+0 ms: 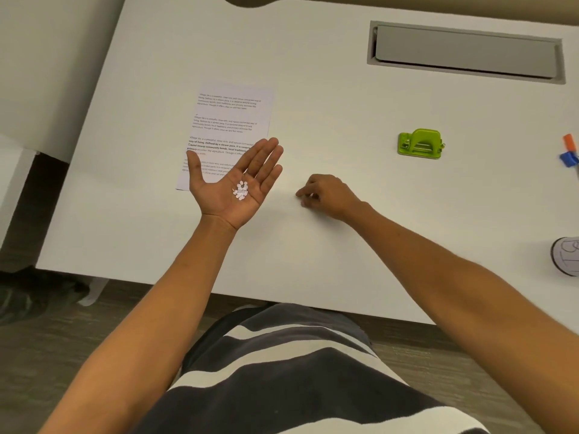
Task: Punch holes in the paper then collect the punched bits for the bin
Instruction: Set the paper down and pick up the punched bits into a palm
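A person in a striped shirt (282,371) stands at the near edge of a white table (344,114), both bare forearms stretched over it. The left hand (233,180) is held palm up with its grip spread wide, fingers straight, and a small heap of white punched bits (240,190) lies in the hollow of the palm. That hand overlaps the near right corner of the printed paper (227,120), which lies flat toward the table's left side. The right hand (329,195) rests knuckles up on the bare tabletop just beside the left, its grip pressed together at the fingertips against the surface; whether it pinches a bit cannot be told. A green hole punch (420,143) sits well apart toward the right edge, near orange and blue markers (569,153). A grey cable hatch (466,51) is set into the far right corner.
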A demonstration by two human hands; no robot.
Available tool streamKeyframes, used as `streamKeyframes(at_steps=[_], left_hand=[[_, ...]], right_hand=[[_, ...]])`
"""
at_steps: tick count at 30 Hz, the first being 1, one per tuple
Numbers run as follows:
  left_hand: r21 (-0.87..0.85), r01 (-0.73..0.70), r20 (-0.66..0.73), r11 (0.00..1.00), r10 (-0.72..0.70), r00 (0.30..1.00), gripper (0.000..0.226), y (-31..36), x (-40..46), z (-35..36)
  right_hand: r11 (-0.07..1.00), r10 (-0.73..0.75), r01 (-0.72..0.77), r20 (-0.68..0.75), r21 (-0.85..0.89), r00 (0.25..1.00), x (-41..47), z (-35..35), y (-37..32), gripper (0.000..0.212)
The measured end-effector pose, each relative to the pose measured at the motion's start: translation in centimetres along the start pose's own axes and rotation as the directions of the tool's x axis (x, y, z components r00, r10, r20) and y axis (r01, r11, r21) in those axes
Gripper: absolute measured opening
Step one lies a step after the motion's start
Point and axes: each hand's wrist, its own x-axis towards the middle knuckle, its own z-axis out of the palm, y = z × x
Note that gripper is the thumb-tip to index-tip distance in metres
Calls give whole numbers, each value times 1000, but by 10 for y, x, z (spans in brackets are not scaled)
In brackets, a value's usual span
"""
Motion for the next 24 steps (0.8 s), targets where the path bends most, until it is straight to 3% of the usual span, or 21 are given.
streamKeyframes(at_steps=[7,14,19,24], left_hand=[[-14,21,10,1000,-21,1000,112,-5,6,0],[-39,51,30,998,-49,998,112,-9,14,0],[-50,40,22,998,-39,999,112,-6,13,0],[-42,37,11,998,-36,999,112,-7,12,1]], right_hand=[[962,-136,128,-16,-242,991,13,8,1,18],[826,-315,267,-13,-497,949,10,18,4,17],[786,-325,270,0,-556,946,5,24,1,17],[832,-276,210,-56,-514,959,5,27,-7,12]])
